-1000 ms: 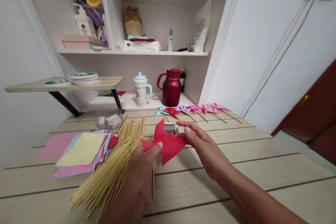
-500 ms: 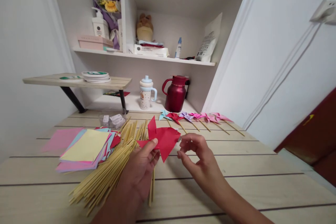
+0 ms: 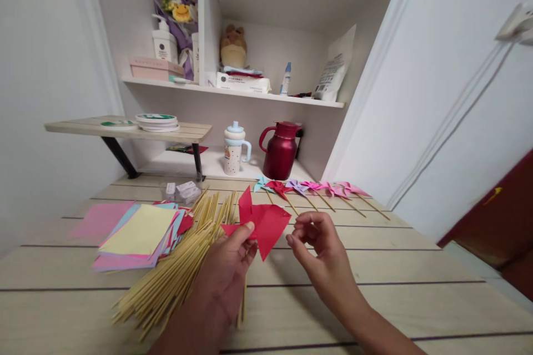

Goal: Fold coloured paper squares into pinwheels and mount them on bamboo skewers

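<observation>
Left hand point(image 3: 233, 258) pinches a red paper point(image 3: 270, 224) between thumb and fingers, held above the table point(image 3: 400, 260), just right of the bundle of thin sticks point(image 3: 175, 274). Right hand point(image 3: 325, 252) near the paper's right edge, apart from it — fingers curled, thumb and forefinger tips close; cannot tell whether they grip anything small. Left of the sticks: stacked paper sheets point(image 3: 137, 228), yellow uppermost. Toward the back — six pinwheels point(image 3: 298, 187) on sticks, in a row.

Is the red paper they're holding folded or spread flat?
Folded, at least partly: the red paper shows bent, pointed blades, pinched in the left hand.
</observation>
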Action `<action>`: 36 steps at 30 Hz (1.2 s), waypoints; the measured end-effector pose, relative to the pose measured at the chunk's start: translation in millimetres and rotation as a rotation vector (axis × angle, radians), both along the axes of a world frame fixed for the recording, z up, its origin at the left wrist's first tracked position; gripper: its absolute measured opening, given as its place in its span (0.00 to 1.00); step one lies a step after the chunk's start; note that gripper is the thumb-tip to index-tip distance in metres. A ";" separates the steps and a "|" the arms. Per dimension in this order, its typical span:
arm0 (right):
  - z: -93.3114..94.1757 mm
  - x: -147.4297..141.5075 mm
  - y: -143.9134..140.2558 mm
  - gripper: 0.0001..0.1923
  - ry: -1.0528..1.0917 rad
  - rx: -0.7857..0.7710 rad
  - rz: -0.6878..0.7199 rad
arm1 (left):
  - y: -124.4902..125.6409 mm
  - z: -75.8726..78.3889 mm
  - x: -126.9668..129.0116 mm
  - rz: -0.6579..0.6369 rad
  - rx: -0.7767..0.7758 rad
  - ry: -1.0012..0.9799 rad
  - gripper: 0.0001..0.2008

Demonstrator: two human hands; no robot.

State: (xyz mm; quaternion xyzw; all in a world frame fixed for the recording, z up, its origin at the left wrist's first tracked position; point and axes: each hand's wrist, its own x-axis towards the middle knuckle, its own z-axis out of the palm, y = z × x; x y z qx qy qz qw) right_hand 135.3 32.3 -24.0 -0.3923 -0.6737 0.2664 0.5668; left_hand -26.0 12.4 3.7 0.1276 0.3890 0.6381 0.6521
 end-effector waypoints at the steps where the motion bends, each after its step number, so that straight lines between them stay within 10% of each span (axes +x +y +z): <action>1: -0.7 0.7 1.8 0.09 0.049 -0.080 0.013 | -0.3 1.2 0.4 -0.005 -0.001 -0.001 0.04; 7: -0.3 1.6 6.8 0.11 0.119 -0.293 0.107 | -1.8 6.2 2.1 0.044 -0.045 0.021 0.08; 26: 4.4 -5.5 -8.6 0.08 -0.004 -0.057 0.002 | 0.5 -16.8 7.5 0.005 0.089 0.185 0.08; 36: 9.0 -3.2 -12.0 0.12 -0.134 0.034 0.186 | -6.9 -9.2 10.7 -0.024 0.228 0.224 0.07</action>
